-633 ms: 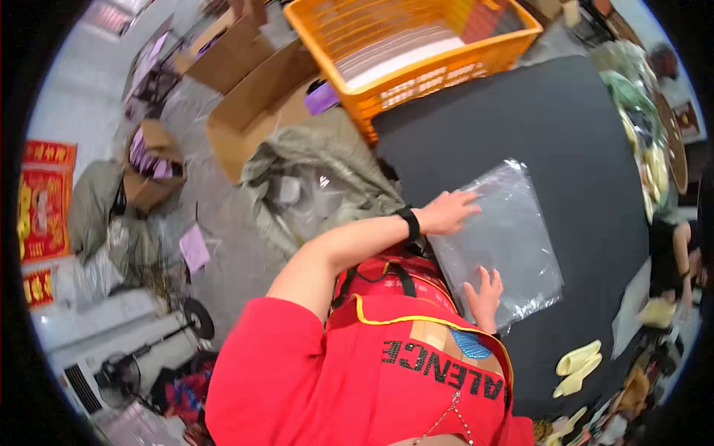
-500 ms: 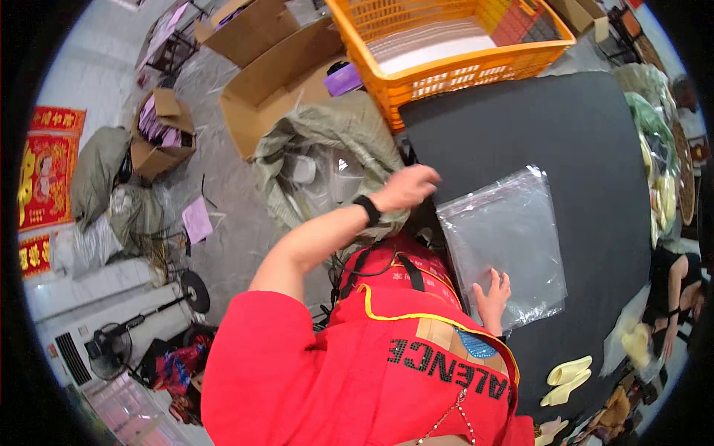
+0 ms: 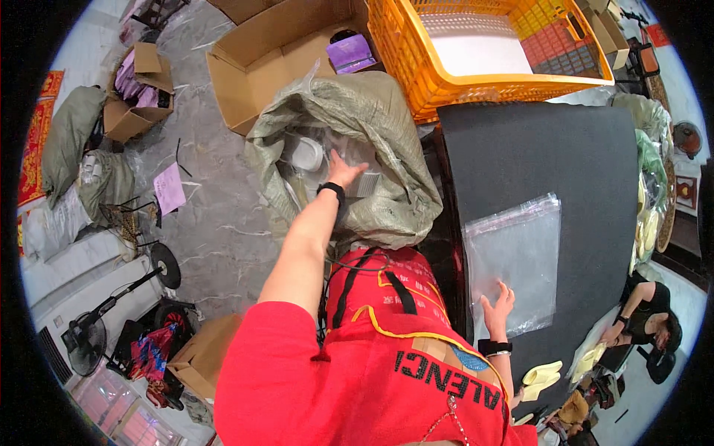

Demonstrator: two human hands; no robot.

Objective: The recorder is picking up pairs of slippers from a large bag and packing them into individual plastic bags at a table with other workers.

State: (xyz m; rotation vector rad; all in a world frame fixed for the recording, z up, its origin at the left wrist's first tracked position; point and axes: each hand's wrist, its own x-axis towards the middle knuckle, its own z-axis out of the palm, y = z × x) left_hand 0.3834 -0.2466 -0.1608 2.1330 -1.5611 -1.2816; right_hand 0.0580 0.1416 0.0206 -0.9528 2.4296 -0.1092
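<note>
My left hand (image 3: 343,172) reaches down into the mouth of a large grey-green woven sack (image 3: 387,141) standing on the floor beside the table. Its fingers are spread over clear-wrapped white items (image 3: 306,154) inside the sack and grip nothing that I can see. My right hand (image 3: 497,307) rests open, fingers apart, on the near edge of a clear plastic bag (image 3: 520,253) that lies flat on the black table (image 3: 535,149).
An orange plastic crate (image 3: 483,44) stands at the table's far end. Open cardboard boxes (image 3: 268,59) sit on the marble floor beyond the sack. Another person (image 3: 647,312) works at the right. Yellow pieces (image 3: 543,374) lie near the table's front edge.
My left hand has left the clear bag on the table and swung left and down into the sack. My right hand stays on the bag.
</note>
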